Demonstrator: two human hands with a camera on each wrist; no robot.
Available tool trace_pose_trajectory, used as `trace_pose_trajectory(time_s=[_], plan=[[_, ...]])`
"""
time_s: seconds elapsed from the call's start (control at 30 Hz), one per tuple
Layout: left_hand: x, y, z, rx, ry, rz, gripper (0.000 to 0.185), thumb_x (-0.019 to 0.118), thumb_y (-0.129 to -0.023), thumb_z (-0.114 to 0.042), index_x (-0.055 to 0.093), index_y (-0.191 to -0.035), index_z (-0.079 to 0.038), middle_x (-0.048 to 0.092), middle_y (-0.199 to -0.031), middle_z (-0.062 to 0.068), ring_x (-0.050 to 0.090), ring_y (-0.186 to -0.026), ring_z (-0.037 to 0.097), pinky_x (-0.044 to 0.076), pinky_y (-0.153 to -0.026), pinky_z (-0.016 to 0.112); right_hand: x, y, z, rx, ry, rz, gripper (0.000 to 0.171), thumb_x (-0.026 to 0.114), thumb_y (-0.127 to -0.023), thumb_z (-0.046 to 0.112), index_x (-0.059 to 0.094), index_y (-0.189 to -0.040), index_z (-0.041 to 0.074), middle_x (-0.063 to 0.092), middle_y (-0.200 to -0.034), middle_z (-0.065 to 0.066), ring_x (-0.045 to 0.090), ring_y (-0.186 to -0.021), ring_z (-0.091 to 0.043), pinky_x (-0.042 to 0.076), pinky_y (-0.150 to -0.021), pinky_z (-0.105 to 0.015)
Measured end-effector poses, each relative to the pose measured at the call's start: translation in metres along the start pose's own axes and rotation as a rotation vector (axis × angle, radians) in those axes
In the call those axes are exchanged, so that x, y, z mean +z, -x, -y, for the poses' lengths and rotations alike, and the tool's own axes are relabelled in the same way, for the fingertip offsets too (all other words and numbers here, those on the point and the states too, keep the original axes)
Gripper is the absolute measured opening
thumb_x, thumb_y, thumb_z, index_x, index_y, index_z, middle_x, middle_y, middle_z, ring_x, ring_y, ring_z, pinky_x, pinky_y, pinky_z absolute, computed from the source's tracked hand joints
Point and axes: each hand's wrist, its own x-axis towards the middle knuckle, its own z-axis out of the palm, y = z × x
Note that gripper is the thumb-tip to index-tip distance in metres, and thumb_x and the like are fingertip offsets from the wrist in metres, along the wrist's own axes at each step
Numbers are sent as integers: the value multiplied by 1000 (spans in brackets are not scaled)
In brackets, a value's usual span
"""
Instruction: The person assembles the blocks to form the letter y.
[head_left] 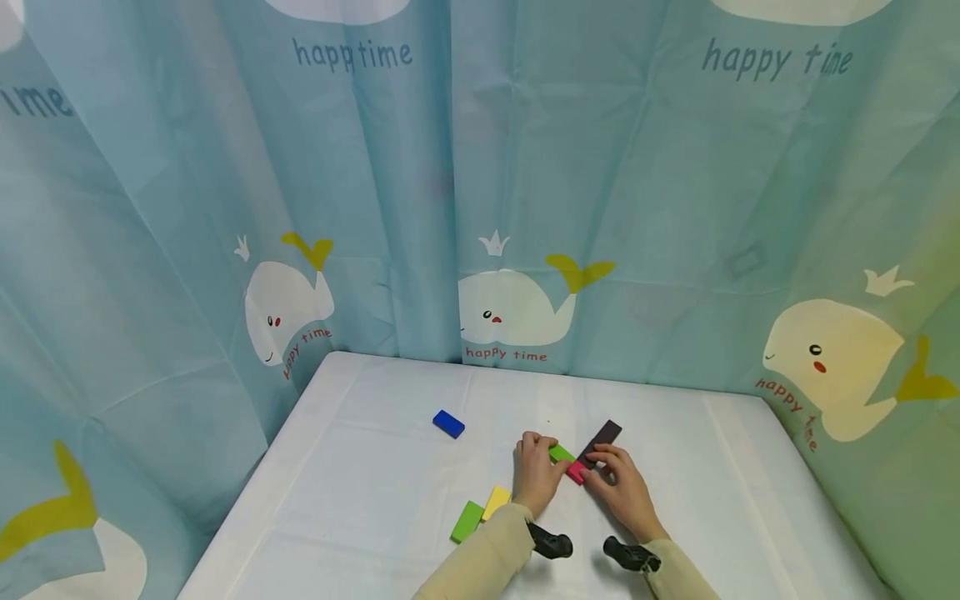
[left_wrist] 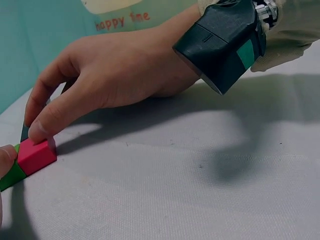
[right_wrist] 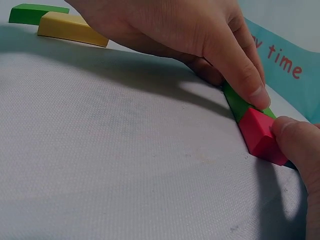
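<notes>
Green and pink blocks held end to end on the cloth-covered counter [head_left: 337,500].
Green block [head_left: 560,453] is pinched between left hand [head_left: 536,472] fingers and thumb; pink block [head_left: 576,472] is pressed by the right hand [head_left: 624,490] thumb, with that hand's fingers curled at the dark bar [head_left: 602,440], angled off the pink block. Blocks judged light, stiff, smooth, hard to damage; a slight skid on the cloth is possible if pushed unevenly. Best gripped across the long sides, off the touching ends. Blue block [head_left: 448,423] is set well apart; yellow block [head_left: 496,503] and loose green block [head_left: 467,521] are placed near the left forearm.
</notes>
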Motion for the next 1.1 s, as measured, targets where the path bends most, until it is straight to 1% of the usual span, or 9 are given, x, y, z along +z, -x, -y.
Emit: trace_pose_trajectory(time_s=[0.2, 0.37, 0.47, 0.63, 0.7, 0.77, 0.9, 0.97, 1.1], plan=[[-3, -2, 4, 17, 19, -2, 34, 81, -80, -30, 70, -107, -13, 50, -103, 1, 49, -91, 17, 42, -78, 29, 0, 0, 2, 16, 2, 14, 25, 80, -81, 9, 71, -104, 4, 59, -121, -14, 60, -92, -25, 47, -78, -32], [-10, -9, 10, 19, 123, 68, 28, 78, -84, -25, 70, -106, -8, 52, -99, 1, 53, -92, 17, 44, -82, 28, 0, 2, 3, 64, 9, 54, 25, 78, -83, 13, 70, -106, 4, 58, -124, -14, 59, -97, -24, 48, -80, -37], [-19, -19, 17, 53, 175, 102, 26, 74, -88, -22, 69, -107, -5, 55, -99, 6, 55, -90, 17, 46, -81, 29, 0, 1, 1, 78, 13, 70, 26, 78, -85, 15, 70, -107, 5, 57, -126, -13, 59, -98, -23, 48, -81, -37], [-46, -46, 37, 114, 167, 114, 22, 67, -93, -17, 68, -110, -2, 59, -98, 11, 54, -86, 17, 47, -78, 30, 1, 0, 0, 52, 7, 54, 25, 77, -85, 17, 71, -107, 6, 57, -125, -12, 58, -96, -21, 46, -80, -30], [-60, -55, 48, 102, 97, 92, 22, 66, -94, -17, 68, -112, -4, 59, -101, 10, 55, -91, 19, 46, -80, 33, 2, 0, 0, 46, 8, 52, 25, 77, -85, 17, 71, -107, 7, 57, -125, -12, 58, -95, -21, 46, -79, -29], [-76, -60, 61, 84, -13, 43, 22, 66, -93, -17, 68, -112, -6, 59, -105, 9, 55, -98, 23, 45, -87, 38, 2, 0, 1, 48, 1, 59, 26, 77, -85, 17, 70, -108, 6, 57, -126, -12, 58, -95, -21, 46, -80, -31], [-103, -60, 96, 17, -255, -34, 28, 69, -91, -22, 67, -115, -10, 56, -116, 11, 48, -114, 32, 35, -97, 49, 2, 0, 2, 74, 1, 79, 27, 77, -86, 19, 70, -109, 7, 56, -127, -11, 57, -98, -21, 47, -81, -36], [-112, -55, 111, -23, -296, -58, 31, 71, -89, -25, 66, -115, -8, 55, -118, 14, 46, -116, 35, 33, -98, 52, 1, 0, 2, 76, 7, 82, 27, 77, -86, 19, 70, -109, 7, 56, -128, -11, 58, -98, -21, 47, -81, -37], [-121, -48, 127, -79, -261, -74, 36, 73, -89, -29, 66, -113, -4, 55, -115, 18, 49, -110, 37, 39, -93, 53, -1, 1, -1, 58, 20, 64, 27, 77, -85, 18, 70, -109, 6, 56, -127, -12, 58, -94, -20, 47, -79, -33]])
